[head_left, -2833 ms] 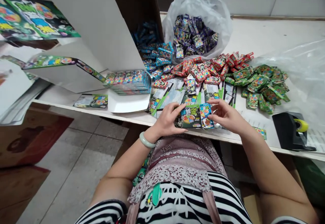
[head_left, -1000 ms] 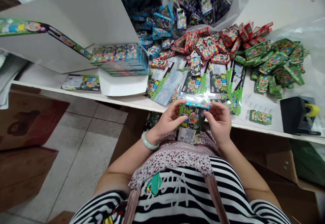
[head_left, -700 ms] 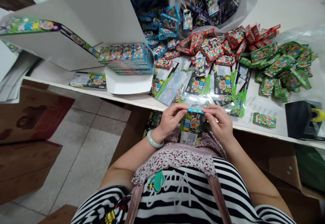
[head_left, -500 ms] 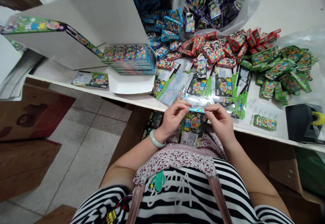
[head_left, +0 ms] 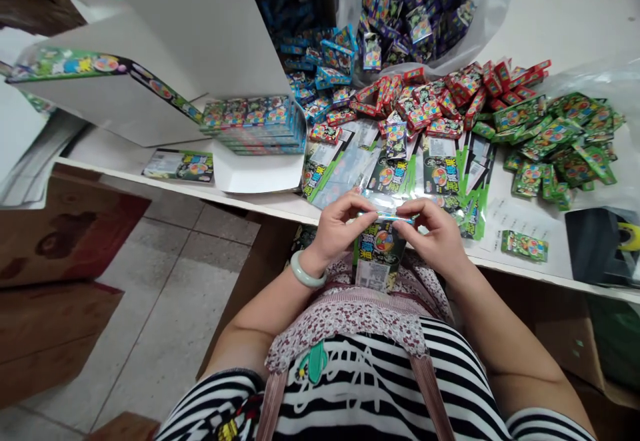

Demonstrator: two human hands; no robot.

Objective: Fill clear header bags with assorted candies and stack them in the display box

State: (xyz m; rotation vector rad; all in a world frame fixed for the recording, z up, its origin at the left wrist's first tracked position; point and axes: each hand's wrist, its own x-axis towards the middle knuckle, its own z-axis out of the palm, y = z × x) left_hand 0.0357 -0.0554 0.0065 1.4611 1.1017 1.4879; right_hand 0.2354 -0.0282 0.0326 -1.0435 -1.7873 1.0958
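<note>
Head view: my left hand [head_left: 345, 225] and right hand [head_left: 434, 231] pinch the top edge of a green printed packet [head_left: 379, 251], held upright just off the desk [head_left: 560, 21] edge. I'm working at its blue top strip [head_left: 387, 217], which calls for an even pinch. Beyond lie red packets [head_left: 425, 104], green packets [head_left: 553, 141], and a plastic bag [head_left: 493, 14].

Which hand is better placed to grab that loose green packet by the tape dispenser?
Probably the right hand: it's on the side of the pouch nearer the green packet, while the left hand is farther away. Both are pinching the pouch's top edge, though.
</note>
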